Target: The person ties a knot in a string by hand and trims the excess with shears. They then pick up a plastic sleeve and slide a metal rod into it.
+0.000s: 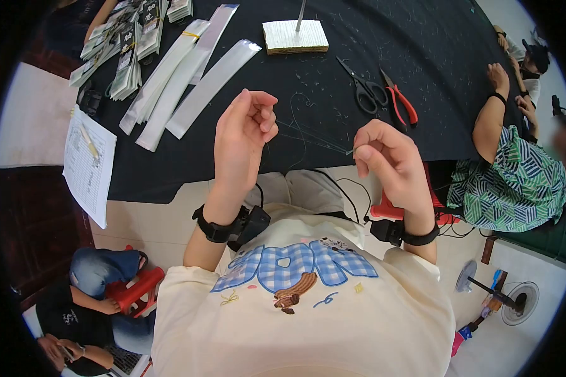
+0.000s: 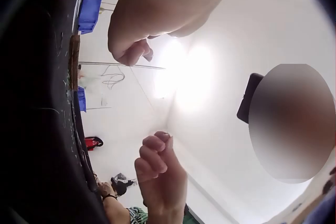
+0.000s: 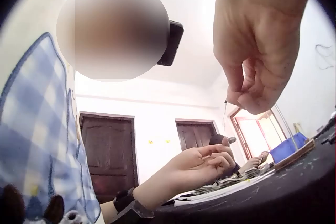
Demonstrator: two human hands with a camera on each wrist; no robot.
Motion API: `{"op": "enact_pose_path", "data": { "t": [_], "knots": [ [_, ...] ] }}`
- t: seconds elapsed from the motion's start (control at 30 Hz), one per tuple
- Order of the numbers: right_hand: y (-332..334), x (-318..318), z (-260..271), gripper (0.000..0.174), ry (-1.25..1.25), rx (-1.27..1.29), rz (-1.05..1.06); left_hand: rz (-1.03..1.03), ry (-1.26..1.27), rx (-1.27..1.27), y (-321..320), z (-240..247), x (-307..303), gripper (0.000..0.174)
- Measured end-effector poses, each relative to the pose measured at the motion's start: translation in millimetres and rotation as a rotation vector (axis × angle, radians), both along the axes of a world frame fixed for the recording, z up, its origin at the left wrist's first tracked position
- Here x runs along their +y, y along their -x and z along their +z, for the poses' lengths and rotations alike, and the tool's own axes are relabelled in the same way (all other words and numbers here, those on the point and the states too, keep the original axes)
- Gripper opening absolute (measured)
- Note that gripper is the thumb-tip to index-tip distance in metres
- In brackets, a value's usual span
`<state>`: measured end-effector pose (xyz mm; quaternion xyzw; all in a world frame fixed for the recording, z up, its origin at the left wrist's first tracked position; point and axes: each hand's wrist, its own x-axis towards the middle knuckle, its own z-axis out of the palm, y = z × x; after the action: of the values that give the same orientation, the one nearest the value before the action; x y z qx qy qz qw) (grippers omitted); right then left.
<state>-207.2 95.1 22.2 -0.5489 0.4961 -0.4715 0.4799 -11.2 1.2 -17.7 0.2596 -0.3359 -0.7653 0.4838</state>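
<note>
Thin, clear strands [image 1: 317, 142] stretch across the black cloth between the two hands in the head view. My right hand [image 1: 390, 162] pinches their right end between thumb and fingertips; the pinch of this right hand [image 3: 257, 50] also shows in the right wrist view. My left hand [image 1: 244, 135] is raised at the strands' other side, palm turned inward and fingers loosely bent. Whether its fingers hold a strand is too fine to tell. A thin loop of thread [image 1: 304, 125] lies on the cloth between the hands.
Black-handled scissors [image 1: 368, 94] and red-handled pliers [image 1: 404, 103] lie beyond the right hand. A white block [image 1: 286, 39] with an upright rod stands at the back. Long clear sleeves [image 1: 215, 88], bundled packets [image 1: 129, 63] and a written sheet [image 1: 88, 160] are at left. Other people sit around.
</note>
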Motion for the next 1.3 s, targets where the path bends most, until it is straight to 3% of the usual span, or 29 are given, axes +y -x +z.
{"op": "enact_pose_path", "data": {
  "t": [0.17, 0.27, 0.33, 0.47, 0.53, 0.67, 0.73, 0.87, 0.93, 1.07, 1.3],
  "knots": [
    [-14, 6, 5, 0.004, 0.069, 0.106, 0.034, 0.057, 0.06, -0.049, 7, 1, 0, 0.031],
    [-20, 7, 2, 0.006, 0.145, 0.232, 0.117, 0.11, -0.056, 0.034, 8, 5, -1, 0.033],
    [-19, 6, -5, 0.005, 0.138, 0.273, 0.111, 0.044, -0.144, 0.293, 3, 0, -6, 0.032],
    [-15, 6, -16, 0.005, 0.064, 0.251, 0.022, 0.03, -0.26, 0.497, -5, -3, -11, 0.031],
    [-13, 6, -20, 0.004, 0.059, 0.241, -0.005, -0.206, -0.276, 0.813, -8, -9, -13, 0.03],
    [-11, 4, -20, 0.003, 0.032, 0.104, -0.05, -0.386, -0.246, 0.792, -13, -7, -13, 0.03],
    [-10, 3, -18, 0.004, 0.028, 0.068, -0.06, -0.406, -0.18, 0.466, -13, -6, -11, 0.035],
    [-9, 0, -12, 0.005, 0.019, 0.034, -0.067, -0.517, -0.079, 0.519, -13, -4, -14, 0.042],
    [-8, 2, -12, 0.005, 0.023, 0.043, -0.054, -0.225, -0.151, 0.5, -9, 8, -6, 0.051],
    [-6, 8, -14, 0.004, 0.004, 0.038, -0.004, -0.218, -0.122, 0.644, -10, 6, -7, 0.056],
    [-7, 12, -13, 0.004, 0.004, 0.067, -0.038, -0.136, -0.041, 0.481, -2, 9, -3, 0.056]
  ]
}}
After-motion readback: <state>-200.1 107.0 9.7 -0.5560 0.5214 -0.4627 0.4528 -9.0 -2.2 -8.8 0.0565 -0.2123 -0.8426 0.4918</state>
